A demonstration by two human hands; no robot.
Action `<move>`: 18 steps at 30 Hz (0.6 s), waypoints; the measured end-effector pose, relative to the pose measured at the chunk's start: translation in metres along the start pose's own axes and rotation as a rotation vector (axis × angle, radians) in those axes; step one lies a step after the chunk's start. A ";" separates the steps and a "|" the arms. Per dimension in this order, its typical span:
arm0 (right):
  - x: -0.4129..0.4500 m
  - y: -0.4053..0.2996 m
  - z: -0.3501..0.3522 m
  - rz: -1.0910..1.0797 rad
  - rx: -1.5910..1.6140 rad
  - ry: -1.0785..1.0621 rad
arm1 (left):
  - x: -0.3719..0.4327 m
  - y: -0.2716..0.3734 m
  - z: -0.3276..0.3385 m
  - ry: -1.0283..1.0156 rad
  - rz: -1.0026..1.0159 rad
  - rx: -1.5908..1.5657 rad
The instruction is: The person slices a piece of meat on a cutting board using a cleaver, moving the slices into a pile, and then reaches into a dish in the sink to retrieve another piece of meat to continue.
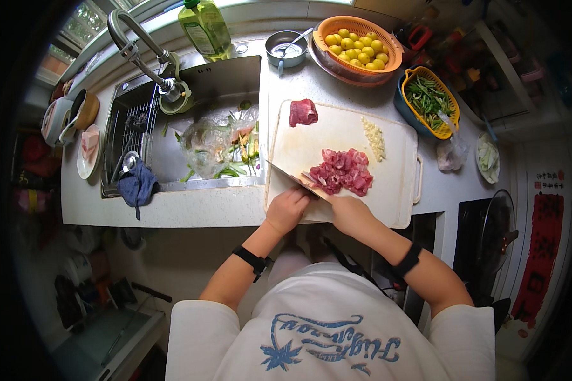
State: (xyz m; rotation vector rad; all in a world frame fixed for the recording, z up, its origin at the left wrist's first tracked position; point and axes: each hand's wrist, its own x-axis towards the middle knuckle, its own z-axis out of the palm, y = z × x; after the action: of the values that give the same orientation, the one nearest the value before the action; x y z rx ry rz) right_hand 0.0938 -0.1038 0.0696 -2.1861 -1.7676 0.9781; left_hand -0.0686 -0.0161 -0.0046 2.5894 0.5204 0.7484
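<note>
A cream plastic cutting board [395, 185] lies at the counter's front edge, right of the sink. My right hand [350, 213] grips a kitchen knife [293, 178], whose blade slants up to the left over the board. Just left of the blade, my left hand [288, 207] has its fingers curled; whatever lies under them is hidden. Cut pieces of raw red meat [345, 171] are heaped beyond the knife. One larger chunk of raw meat [303, 112] rests near the board's far left corner, and chopped garlic [374, 139] forms a strip at the right.
Left is a steel sink [171, 183] holding plastic film and vegetable scraps, with a blue cloth [137, 185] on its edge. Behind the board stand a small pan [286, 47] and an orange colander [395, 52] of yellow fruit. A yellow basket [453, 102] of cut green vegetables is at right.
</note>
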 end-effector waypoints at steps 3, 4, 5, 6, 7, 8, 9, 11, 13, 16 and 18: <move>0.036 -0.013 -0.001 0.015 -0.021 -0.004 | 0.005 0.000 -0.003 0.010 0.031 0.001; 0.043 -0.012 0.001 0.020 -0.022 -0.020 | 0.006 0.001 -0.002 0.017 0.035 -0.014; 0.047 -0.010 0.002 0.025 -0.025 -0.034 | 0.006 0.001 -0.002 0.025 0.040 -0.029; 0.045 -0.006 0.002 0.043 -0.042 -0.071 | 0.005 0.001 -0.002 0.026 0.039 -0.027; 0.038 0.001 -0.003 0.040 -0.044 -0.071 | 0.005 0.001 -0.004 0.018 0.038 -0.052; 0.026 0.009 -0.010 0.037 -0.036 -0.080 | 0.005 0.001 -0.005 0.011 0.038 -0.077; 0.014 0.014 -0.017 0.036 -0.028 -0.088 | 0.007 0.002 -0.007 0.015 0.038 -0.078; -0.006 0.018 -0.025 0.079 -0.035 -0.103 | 0.008 0.005 -0.010 0.009 -0.002 -0.103; -0.017 0.014 -0.031 0.132 -0.038 -0.116 | 0.010 0.005 -0.012 0.015 0.004 -0.099; -0.021 0.004 -0.033 0.112 -0.035 -0.083 | 0.009 0.006 -0.009 0.034 -0.003 -0.089; -0.024 0.000 -0.030 0.077 0.065 -0.047 | 0.009 0.005 -0.008 0.045 -0.018 -0.087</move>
State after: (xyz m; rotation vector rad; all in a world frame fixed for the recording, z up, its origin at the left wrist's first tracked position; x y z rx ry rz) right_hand 0.1090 -0.1174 0.1024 -2.2228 -1.6576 1.0967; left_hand -0.0647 -0.0146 0.0076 2.4901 0.5122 0.8068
